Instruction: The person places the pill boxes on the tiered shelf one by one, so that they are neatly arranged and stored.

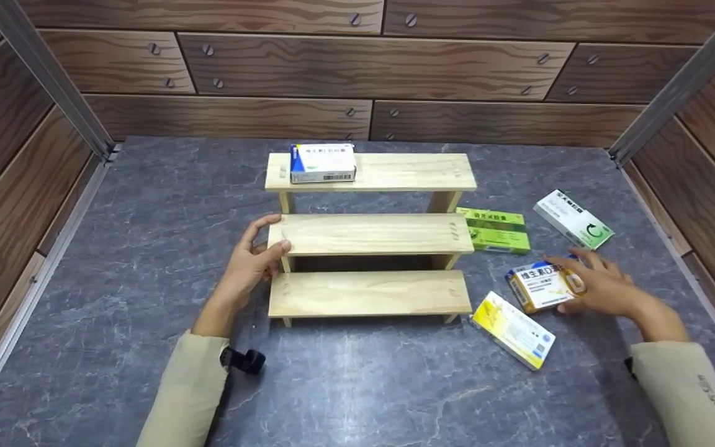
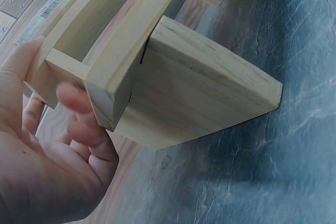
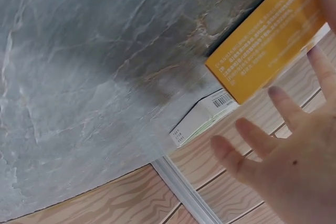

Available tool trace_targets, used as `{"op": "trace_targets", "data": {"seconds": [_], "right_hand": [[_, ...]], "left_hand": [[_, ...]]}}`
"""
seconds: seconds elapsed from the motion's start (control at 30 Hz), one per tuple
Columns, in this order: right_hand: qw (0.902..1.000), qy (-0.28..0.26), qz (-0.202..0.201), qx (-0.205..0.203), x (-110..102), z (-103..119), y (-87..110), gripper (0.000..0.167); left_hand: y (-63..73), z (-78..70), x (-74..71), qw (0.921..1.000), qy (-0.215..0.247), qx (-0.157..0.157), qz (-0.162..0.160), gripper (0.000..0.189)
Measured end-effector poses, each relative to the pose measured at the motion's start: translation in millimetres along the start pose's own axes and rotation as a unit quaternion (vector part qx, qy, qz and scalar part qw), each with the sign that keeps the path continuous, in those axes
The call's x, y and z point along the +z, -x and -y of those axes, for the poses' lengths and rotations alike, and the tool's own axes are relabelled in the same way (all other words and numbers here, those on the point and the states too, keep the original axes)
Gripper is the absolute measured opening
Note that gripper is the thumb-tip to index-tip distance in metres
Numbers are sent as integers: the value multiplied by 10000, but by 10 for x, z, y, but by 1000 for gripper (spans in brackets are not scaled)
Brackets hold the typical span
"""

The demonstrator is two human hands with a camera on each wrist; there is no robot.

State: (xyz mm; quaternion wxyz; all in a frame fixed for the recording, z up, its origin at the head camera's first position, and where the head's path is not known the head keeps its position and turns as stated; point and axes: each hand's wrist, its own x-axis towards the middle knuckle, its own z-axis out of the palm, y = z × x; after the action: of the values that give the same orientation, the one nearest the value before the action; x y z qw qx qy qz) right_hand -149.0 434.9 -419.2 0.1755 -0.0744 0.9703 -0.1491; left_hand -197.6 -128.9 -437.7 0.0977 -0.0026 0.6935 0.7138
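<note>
A three-step wooden display rack (image 1: 370, 233) stands mid-table. My left hand (image 1: 247, 264) grips the left end of its middle step, thumb on top; in the left wrist view, other fingers of the left hand (image 2: 63, 150) curl beside the plank ends. My right hand (image 1: 606, 285) holds a white, blue and orange medicine box (image 1: 540, 288) by its right part, forefinger at the far edge and thumb at the near one. From the right wrist, the box's orange side (image 3: 268, 38) shows, with the remaining fingers of the right hand (image 3: 294, 156) spread apart.
On the top step lies a white-and-blue medicine box (image 1: 323, 163). Right of the rack lie a green box (image 1: 495, 231), a white-and-green box (image 1: 573, 218) and a yellow-and-white box (image 1: 514, 330). Wood-patterned walls (image 1: 332, 68) and metal rails (image 1: 47, 74) enclose the dark marbled table (image 1: 357, 385).
</note>
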Motion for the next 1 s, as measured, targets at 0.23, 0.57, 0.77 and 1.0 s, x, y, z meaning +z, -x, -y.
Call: {"op": "trace_targets", "data": {"seconds": [0.23,0.57,0.77,1.0], "right_hand": [[9983,-554,-13,-194,48,-34,3,95],[9978,-603,-200,-177,56,-59,21,91],[9977,-605,-291,-83,-15,-36,54,87],[9956,-809,-463,-91,-115,28,106,86]], "left_hand": [[7,7,2,9999,90,27,102,53],[-2,14,5,9999,-79,77,-30,53],[-16,23,10,9999,-42,96,-23,53],[-19,38,15,9999,80,117,-71,53]]}}
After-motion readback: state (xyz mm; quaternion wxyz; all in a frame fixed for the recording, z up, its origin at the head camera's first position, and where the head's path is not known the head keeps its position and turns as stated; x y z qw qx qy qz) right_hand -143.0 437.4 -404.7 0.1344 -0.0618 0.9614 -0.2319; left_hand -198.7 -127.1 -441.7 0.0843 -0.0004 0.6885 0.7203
